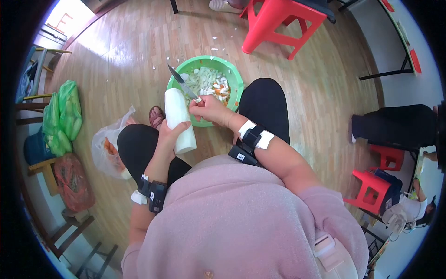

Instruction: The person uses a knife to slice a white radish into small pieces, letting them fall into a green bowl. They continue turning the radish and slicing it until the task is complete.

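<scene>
- White vegetable [176, 109]: long, peeled-looking and pale all over, it is held up off the floor between the knees, its far end in front of the basin's left rim and its near end by the left thumb.
- Left hand [168, 135]: clasped around the near part of the vegetable, thumb laid across its upper side (the other fingertips are hidden beneath, so I cannot tell how they sit).
- Right hand [211, 109]: fingers curled closed around the knife's handle, just beside the vegetable's right side.
- Knife [182, 82]: blade slanting away to the upper left, across the basin's left rim; whether its edge touches the vegetable I cannot tell.
- Green basin [235, 76]: on the floor [325, 79] beyond the hands, holding pale cut pieces [204, 78], with orange bits [225, 98] toward its right rim.
- White scraps [214, 49]: scattered on the floor past the basin's far rim.
- Clear plastic bag [100, 144]: on the floor beside the left knee, orange contents showing.
- Green bags [69, 111] and red mesh bag [74, 181]: near the floor's left edge.
- Red stool [278, 35]: toward the floor's far edge, right of the basin.
</scene>
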Demonstrator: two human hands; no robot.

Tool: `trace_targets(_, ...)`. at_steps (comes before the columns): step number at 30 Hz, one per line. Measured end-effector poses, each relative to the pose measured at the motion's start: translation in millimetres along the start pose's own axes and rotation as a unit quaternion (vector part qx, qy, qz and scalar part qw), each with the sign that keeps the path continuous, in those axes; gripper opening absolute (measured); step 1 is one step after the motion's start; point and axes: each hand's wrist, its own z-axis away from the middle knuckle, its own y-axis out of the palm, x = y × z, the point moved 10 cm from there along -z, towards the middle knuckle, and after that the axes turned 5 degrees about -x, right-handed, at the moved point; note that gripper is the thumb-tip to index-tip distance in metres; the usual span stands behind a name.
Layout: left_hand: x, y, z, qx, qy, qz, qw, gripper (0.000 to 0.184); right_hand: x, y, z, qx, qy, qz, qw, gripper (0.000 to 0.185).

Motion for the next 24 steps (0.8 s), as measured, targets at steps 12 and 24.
trace_targets(12, -4, 5, 1, 0.026, -0.024, 0.121, 0.992, 0.052, 27, -2, 9, -0.05, -0.112, 0.129, 0.984, 0.023)
trace_targets(24, -5, 6, 6, 0.031, -0.027, 0.141, 0.989, 0.049, 14, -42, 5, -0.199, -0.149, 0.24, 0.939, 0.018)
